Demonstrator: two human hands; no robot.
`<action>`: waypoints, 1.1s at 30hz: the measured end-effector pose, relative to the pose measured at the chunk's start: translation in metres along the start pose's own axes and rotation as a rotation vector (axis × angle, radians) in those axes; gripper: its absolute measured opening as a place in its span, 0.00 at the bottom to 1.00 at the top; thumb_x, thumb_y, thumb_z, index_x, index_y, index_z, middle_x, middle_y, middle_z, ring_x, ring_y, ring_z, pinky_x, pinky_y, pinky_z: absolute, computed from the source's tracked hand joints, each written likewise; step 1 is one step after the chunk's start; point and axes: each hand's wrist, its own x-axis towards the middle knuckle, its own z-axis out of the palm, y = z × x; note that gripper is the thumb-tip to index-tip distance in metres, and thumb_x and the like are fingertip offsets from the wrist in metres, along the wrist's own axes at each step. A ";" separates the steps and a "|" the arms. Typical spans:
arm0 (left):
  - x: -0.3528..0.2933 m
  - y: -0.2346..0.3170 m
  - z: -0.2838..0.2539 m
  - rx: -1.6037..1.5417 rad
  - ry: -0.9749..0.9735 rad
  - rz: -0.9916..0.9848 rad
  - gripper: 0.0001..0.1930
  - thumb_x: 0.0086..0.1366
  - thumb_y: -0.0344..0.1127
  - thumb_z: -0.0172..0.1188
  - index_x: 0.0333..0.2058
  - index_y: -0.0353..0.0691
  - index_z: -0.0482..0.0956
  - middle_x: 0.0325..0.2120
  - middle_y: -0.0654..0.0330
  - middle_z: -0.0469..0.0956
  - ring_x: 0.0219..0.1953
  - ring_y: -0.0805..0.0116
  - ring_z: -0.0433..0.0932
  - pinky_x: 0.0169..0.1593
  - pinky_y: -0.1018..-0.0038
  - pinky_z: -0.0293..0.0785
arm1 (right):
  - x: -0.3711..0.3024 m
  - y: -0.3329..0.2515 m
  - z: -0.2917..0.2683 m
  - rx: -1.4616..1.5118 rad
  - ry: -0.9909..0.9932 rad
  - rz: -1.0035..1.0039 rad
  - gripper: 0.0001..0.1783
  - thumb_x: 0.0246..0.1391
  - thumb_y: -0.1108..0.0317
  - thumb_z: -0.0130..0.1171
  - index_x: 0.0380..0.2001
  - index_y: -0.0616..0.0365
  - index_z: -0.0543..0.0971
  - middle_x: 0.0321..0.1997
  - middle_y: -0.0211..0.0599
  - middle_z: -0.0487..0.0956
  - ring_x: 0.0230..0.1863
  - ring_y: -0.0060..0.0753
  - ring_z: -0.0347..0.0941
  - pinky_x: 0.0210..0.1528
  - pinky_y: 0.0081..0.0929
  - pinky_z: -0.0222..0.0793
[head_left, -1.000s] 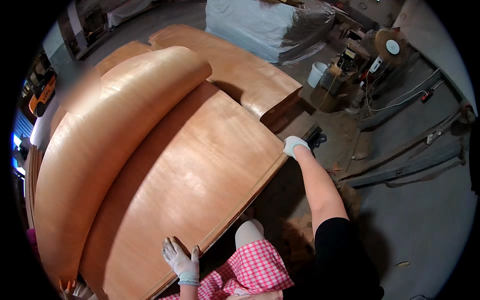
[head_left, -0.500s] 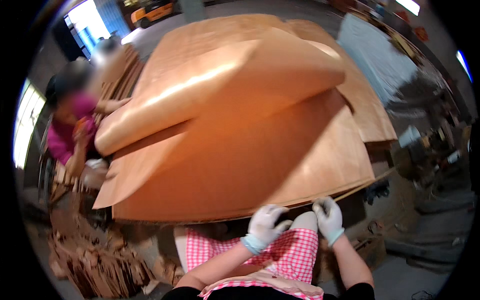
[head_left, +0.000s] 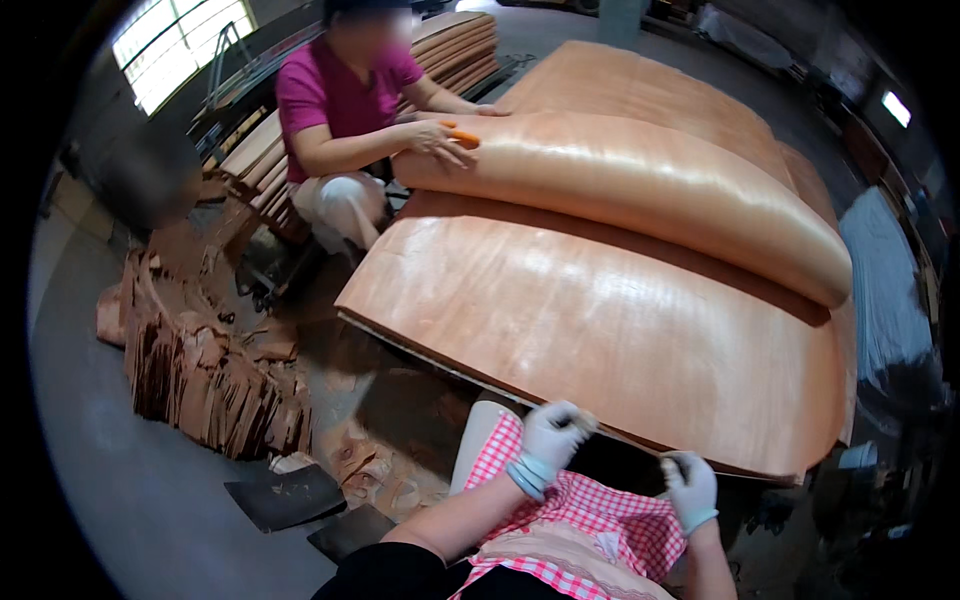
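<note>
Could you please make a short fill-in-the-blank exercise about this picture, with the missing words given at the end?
1. Both of the person's hands, the left hand and the right hand, wear pale ____.
2. They grip the near edge of a large sheet of wood veneer, while its far part is ____ back over itself.
3. The co-worker at the far side wears a ____ shirt.
4. Scraps of veneer lie piled on the ____.

Missing words: gloves; folded; pink; floor
</note>
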 end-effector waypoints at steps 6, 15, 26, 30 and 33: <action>0.098 0.049 -0.200 0.640 0.585 0.035 0.01 0.54 0.25 0.65 0.27 0.35 0.83 0.24 0.63 0.81 0.26 0.76 0.75 0.33 0.76 0.74 | 0.004 0.085 -0.053 -0.099 0.001 0.259 0.10 0.55 0.70 0.60 0.36 0.67 0.79 0.34 0.45 0.81 0.36 0.32 0.78 0.42 0.29 0.73; 0.159 0.065 -0.384 1.128 0.711 -0.116 0.11 0.54 0.37 0.68 0.29 0.33 0.83 0.22 0.58 0.81 0.25 0.70 0.76 0.35 0.71 0.73 | 0.035 0.128 -0.076 -0.483 -0.137 0.446 0.19 0.48 0.58 0.62 0.33 0.66 0.82 0.32 0.52 0.82 0.36 0.43 0.80 0.41 0.35 0.72; 0.161 0.092 -0.261 1.652 0.938 0.063 0.21 0.53 0.29 0.59 0.48 0.35 0.74 0.42 0.45 0.77 0.42 0.56 0.77 0.47 0.65 0.74 | 0.066 0.138 -0.066 -0.529 -0.326 0.632 0.21 0.43 0.50 0.61 0.31 0.57 0.84 0.37 0.52 0.81 0.41 0.48 0.79 0.45 0.40 0.73; 0.132 0.040 -0.081 1.161 0.216 -0.101 0.25 0.53 0.33 0.59 0.50 0.27 0.71 0.41 0.38 0.76 0.45 0.44 0.75 0.51 0.54 0.69 | 0.064 0.151 -0.059 -0.552 -0.349 0.589 0.21 0.44 0.51 0.59 0.34 0.56 0.84 0.40 0.51 0.81 0.43 0.50 0.78 0.48 0.41 0.73; 0.081 -0.043 0.049 1.431 -0.288 0.441 0.39 0.55 0.43 0.60 0.61 0.25 0.59 0.64 0.37 0.56 0.67 0.42 0.52 0.70 0.54 0.42 | 0.070 0.140 -0.056 -0.534 -0.333 0.538 0.22 0.46 0.52 0.58 0.37 0.57 0.83 0.42 0.50 0.81 0.45 0.51 0.78 0.49 0.41 0.73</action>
